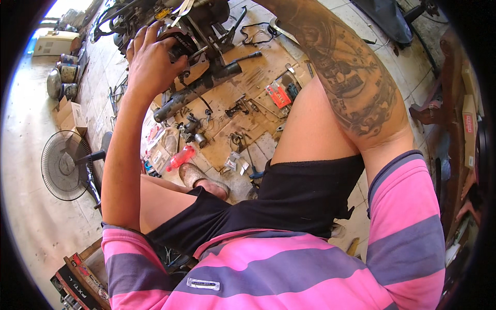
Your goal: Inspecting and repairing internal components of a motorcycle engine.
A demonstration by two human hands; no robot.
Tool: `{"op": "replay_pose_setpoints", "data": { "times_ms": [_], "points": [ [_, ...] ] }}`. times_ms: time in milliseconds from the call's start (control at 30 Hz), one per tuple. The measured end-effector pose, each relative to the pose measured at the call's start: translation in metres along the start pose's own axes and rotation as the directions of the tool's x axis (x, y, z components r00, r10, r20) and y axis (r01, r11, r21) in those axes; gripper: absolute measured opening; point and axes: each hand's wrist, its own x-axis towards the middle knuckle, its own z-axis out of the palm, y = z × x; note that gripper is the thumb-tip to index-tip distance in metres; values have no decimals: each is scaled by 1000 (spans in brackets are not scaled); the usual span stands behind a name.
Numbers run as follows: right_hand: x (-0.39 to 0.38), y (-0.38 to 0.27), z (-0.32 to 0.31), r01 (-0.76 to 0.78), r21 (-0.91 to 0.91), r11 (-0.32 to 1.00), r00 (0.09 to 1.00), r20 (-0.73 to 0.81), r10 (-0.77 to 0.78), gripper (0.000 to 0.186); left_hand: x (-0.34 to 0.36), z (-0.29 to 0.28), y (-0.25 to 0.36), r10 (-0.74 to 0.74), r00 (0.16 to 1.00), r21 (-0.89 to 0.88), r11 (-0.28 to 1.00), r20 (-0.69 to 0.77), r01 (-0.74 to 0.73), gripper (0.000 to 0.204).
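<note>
My left hand reaches up to a partly dismantled machine, which looks like a motorbike or scooter frame. Its fingers and thumb curl round a dark rounded part with light marks, and a bare metal shaft sticks out beside it. Below the hand a thick dark, worn tube slants across the cardboard. My tattooed right forearm runs up past the top edge, so the right hand itself is out of the picture.
Oily cardboard bears loose metal parts, a red box and several tools. A red plastic bottle lies near my foot. A standing fan and a cardboard box are on the left, wooden furniture on the right.
</note>
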Motion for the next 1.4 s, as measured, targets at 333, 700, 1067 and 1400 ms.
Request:
{"op": "replay_pose_setpoints", "data": {
  "times_ms": [333,700,1067,1400],
  "points": [
    [-7,-4,-10,-41,26,999,998,44,40,20,0,-8,2,33,999,-30,999,-32,-34,39],
    [-9,-5,-11,-36,10,999,998,55,35,20,-3,-11,6,27,999,20,999,-26,-26,41],
    [-9,-8,-10,-16,38,999,997,75,13,16,-6,-8,3,30,998,14,999,-62,-29,42],
    [-32,-67,50,51,-299,953,994,105,-20,18,-59,-1,-56,-391,905,-785,609,-170,116,22]
  ]
}}
